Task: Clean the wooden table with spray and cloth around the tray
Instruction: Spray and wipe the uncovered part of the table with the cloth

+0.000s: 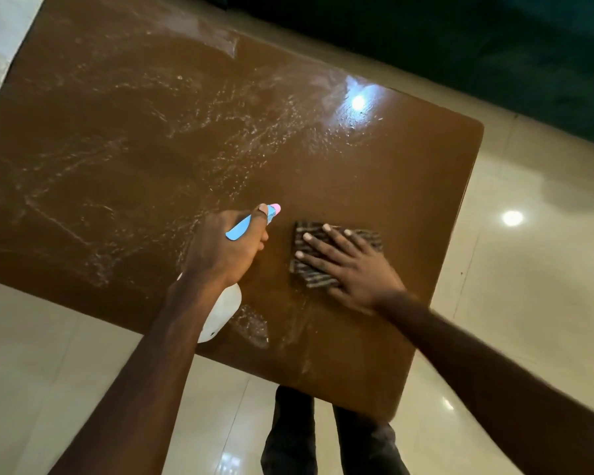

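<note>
The cloth, a dark striped folded square, lies flat on the wooden table directly under the right hand. Its far and left edges show past the fingertips, and its near corner sticks out below the little-finger side of the palm. The right hand presses palm-down on it with the fingers spread apart and straight, gripping nothing; the bare forearm runs back toward the lower right.

Just to the left of that hand, close but not touching, the left hand is wrapped around the neck of the spray bottle. The thumb lies along the top of the head, the blue trigger juts out to the left of the knuckles, and the pink nozzle tip points away from the person beyond the thumb. The white bottle body hangs beneath the wrist, tilted over the table's near edge.

Beyond and left of both hands the tabletop is streaked with wet droplets and smears. Under the arms are pale glossy floor tiles and the person's dark trouser legs.
</note>
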